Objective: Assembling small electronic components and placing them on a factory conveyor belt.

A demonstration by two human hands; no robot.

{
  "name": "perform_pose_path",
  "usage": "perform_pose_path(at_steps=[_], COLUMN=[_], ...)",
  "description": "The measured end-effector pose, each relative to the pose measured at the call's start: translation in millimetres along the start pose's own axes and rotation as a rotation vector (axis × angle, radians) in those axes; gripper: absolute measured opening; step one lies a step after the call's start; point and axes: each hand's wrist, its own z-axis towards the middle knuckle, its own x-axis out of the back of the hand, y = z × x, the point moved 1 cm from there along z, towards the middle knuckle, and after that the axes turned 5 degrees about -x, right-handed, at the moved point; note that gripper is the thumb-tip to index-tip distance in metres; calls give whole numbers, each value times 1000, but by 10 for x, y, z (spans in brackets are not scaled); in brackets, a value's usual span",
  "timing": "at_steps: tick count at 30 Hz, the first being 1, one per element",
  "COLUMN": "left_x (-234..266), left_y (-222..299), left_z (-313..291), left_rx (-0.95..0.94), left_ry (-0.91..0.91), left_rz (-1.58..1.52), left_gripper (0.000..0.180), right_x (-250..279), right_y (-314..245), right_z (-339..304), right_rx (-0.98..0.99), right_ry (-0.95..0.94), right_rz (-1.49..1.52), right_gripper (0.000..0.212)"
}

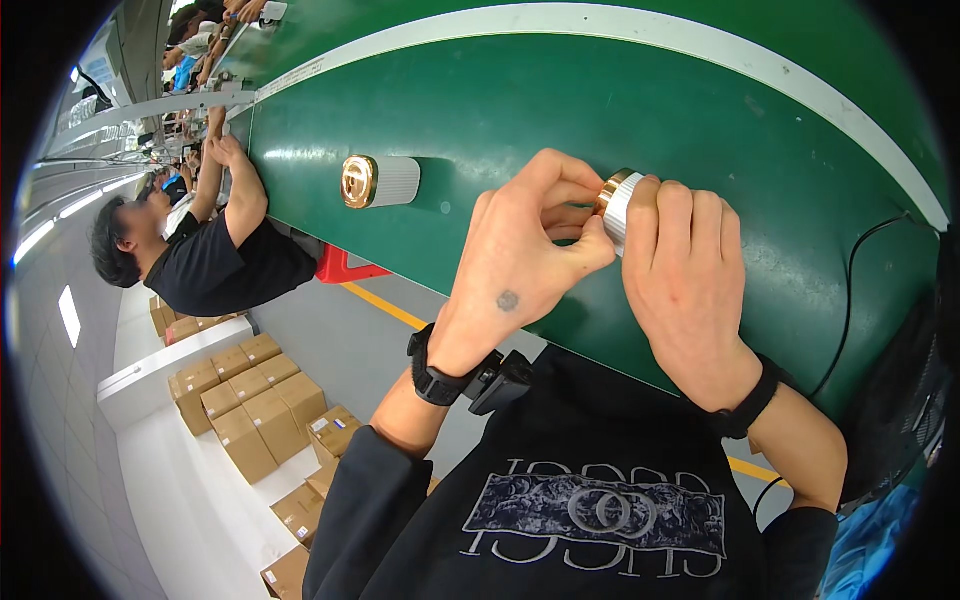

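Over the green table, both hands meet on a small white ribbed cylinder with a gold end (616,196). My right hand (685,270) wraps its fingers round the ribbed body and covers most of it. With thumb and fingertips, my left hand (525,235) pinches the gold end from the left side. Farther left, a second white ribbed cylinder (397,181) of the same kind lies on its side, apart from both hands. Its gold end faces left and shows a shaped opening or handle.
The green table (500,110) has a white strip (620,20) along its far side. A black cable (850,290) runs down at the right. Another person (215,240) is at the table on the left. Cardboard boxes (265,420) and a red bin (345,266) are beyond the table's near edge.
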Motion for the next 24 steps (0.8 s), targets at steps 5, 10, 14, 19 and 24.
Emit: perform_pose_path(at_steps=[5, 10, 14, 19, 24], left_x=[-45, -21, -61, -93, 35], left_y=[-35, -192, -378, -457, -386], left_z=[4, -116, -153, -68, -109], left_rx=[-13, -112, -289, -386, -393], left_ry=[-1, 5, 16, 105, 288], left_rz=[-14, 15, -198, -260, 76], left_gripper=[33, 58, 79, 83, 73], right_x=[8, -18, -38, -12, 4], right_y=[58, 120, 173, 237, 313], right_z=[33, 164, 199, 198, 136], right_rx=[-12, -87, -68, -64, -89], right_ry=[-29, -125, -38, -22, -26], right_rz=[-23, 320, 522, 854, 760], right_gripper=[42, 26, 46, 65, 69])
